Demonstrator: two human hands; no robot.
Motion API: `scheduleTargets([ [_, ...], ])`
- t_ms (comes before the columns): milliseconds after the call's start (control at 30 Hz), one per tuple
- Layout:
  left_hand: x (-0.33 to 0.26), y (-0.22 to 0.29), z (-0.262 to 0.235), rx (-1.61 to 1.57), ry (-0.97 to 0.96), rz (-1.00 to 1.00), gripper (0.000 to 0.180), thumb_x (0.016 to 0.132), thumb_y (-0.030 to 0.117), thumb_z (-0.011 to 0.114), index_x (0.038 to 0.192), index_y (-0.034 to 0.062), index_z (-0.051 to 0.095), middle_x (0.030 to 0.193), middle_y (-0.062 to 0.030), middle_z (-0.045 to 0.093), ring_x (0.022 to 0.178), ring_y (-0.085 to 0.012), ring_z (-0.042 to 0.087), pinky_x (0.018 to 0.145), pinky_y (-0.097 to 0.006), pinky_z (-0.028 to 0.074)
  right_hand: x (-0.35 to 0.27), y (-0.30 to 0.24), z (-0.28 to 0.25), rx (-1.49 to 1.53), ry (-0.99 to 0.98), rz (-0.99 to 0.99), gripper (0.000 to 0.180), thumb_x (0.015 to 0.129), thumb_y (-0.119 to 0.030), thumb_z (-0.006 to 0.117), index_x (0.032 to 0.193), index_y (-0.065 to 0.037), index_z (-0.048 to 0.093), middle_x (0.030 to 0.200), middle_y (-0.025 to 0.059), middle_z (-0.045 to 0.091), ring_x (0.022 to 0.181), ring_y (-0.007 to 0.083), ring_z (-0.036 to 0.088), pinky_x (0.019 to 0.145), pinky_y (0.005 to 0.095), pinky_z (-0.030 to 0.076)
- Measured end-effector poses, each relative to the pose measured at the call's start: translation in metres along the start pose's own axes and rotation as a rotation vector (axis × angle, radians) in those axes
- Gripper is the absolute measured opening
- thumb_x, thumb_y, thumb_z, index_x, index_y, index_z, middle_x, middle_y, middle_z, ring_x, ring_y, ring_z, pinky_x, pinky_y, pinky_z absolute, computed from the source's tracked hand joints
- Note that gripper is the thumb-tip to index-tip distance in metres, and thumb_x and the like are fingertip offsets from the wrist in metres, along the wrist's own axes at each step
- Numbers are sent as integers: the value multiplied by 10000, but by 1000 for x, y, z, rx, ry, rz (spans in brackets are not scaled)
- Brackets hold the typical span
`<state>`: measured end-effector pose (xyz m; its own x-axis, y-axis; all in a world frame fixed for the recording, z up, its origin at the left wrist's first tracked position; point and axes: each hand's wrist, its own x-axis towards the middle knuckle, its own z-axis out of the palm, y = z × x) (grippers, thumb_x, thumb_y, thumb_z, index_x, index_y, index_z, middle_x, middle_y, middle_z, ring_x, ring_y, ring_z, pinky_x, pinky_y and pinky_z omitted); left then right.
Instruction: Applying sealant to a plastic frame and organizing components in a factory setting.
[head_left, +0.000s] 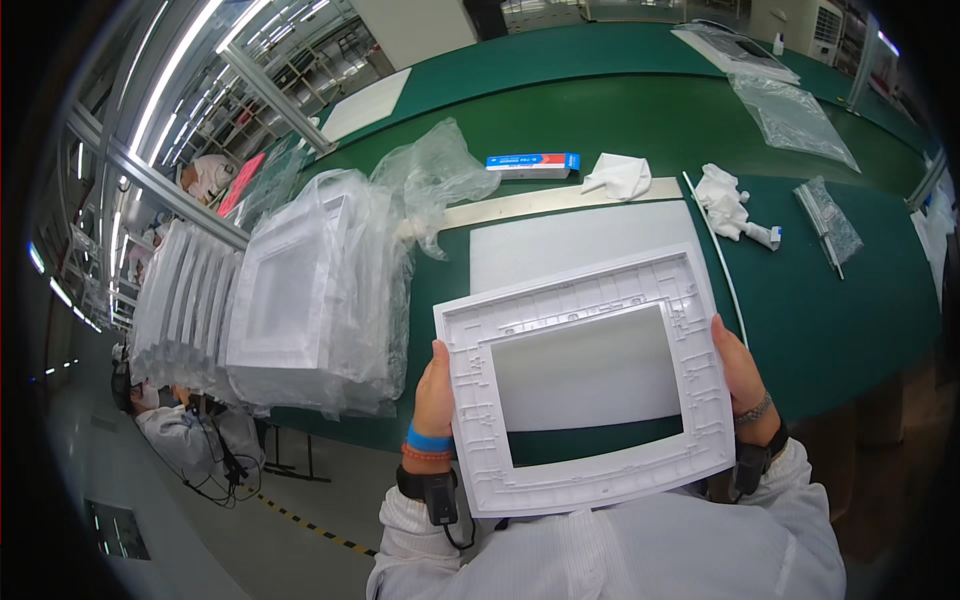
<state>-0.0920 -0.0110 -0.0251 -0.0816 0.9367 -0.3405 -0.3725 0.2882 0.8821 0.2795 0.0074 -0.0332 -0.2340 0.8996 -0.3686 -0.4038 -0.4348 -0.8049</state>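
Frame (600, 482) gripped at both side rims by my left hand (434, 400) and right hand (740, 372), above the near edge of the tabletop (840, 320), apparently keeping its ribbed face in view. Sheet (580, 240) below likely prevents scratches; bagged frames (280, 290) stand toward the left edge.

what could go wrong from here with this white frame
The white frame is gripped at its side edges by the left hand and right hand, so it might slip if either hold loosens. The metal-looking bracelet just behind the right hand sits close to the frame and could scratch it. A thin white rod lies on the green table near the frame's right side and might get knocked if the frame swings that way.
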Motion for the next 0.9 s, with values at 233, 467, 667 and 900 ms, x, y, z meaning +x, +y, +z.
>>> scheduleTargets([
  [233,6,-8,1,-53,-16,10,564,967,472,331,1198,-14,498,1056,-80,606,902,-141,600,766,-257,493,-4,-9,-3,9,1,-21,537,956,-446,399,1215,17,478,1055,76,603,880,118,587,751,245,486],
  [467,-8,0,2,-89,-89,-9,569,964,475,337,1226,-12,468,1082,-91,602,926,-161,603,783,-272,493,-5,-4,1,47,-21,20,505,963,-415,404,1203,21,490,1057,75,605,900,126,589,793,259,478],
  [667,-3,4,-5,-164,-112,115,534,966,454,356,1245,10,461,1116,-82,588,988,-178,580,837,-313,476,-4,-22,-3,-8,-83,-57,587,956,-484,361,1232,22,469,1152,96,578,1009,141,560,863,279,452],
  [900,-18,29,24,-110,-23,264,527,975,436,349,1276,13,439,1156,-78,555,1010,-159,539,843,-297,443,14,-72,35,-216,-55,-311,715,920,-552,397,1304,51,402,1255,134,490,1151,161,451,971,268,353],
])
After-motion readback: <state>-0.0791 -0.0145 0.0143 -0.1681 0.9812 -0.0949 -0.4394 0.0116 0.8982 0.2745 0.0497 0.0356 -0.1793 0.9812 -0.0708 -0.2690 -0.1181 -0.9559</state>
